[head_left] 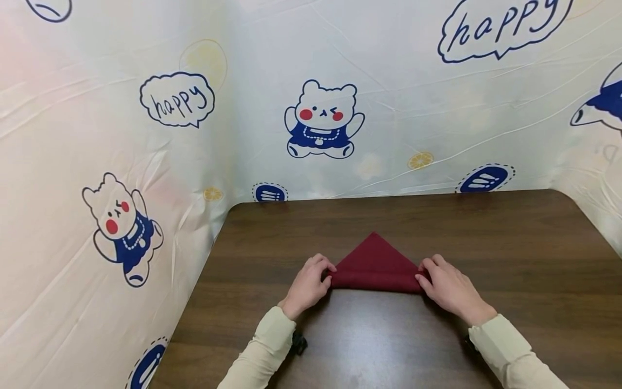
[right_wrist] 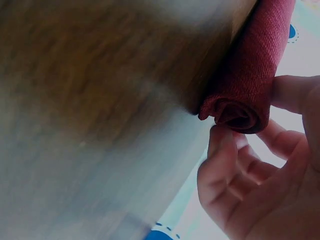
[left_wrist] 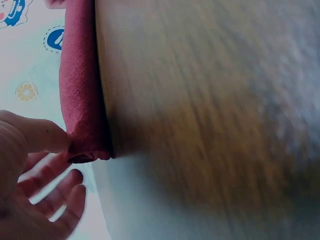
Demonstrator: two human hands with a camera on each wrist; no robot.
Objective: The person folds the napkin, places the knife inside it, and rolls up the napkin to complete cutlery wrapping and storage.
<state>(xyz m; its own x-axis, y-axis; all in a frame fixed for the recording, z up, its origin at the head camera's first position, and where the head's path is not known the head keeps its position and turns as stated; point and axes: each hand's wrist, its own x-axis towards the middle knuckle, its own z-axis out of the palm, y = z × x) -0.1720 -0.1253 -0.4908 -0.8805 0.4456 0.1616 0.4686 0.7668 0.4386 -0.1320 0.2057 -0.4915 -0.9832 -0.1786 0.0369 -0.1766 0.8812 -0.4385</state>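
A dark red cloth lies on the table, its far part a flat triangle pointing away and its near edge a thick roll. At the roll's left end, my left hand pinches the fabric between thumb and fingers; the left wrist view shows the other fingers spread below the end. My right hand grips the right end. In the right wrist view, the coiled layers of the roll's end show between the thumb and fingers.
The brown wood-grain table has rounded far corners. Behind and to the left hangs a pale printed curtain with bears and lettering, close to the table's edges. A small black object sits at the left wrist.
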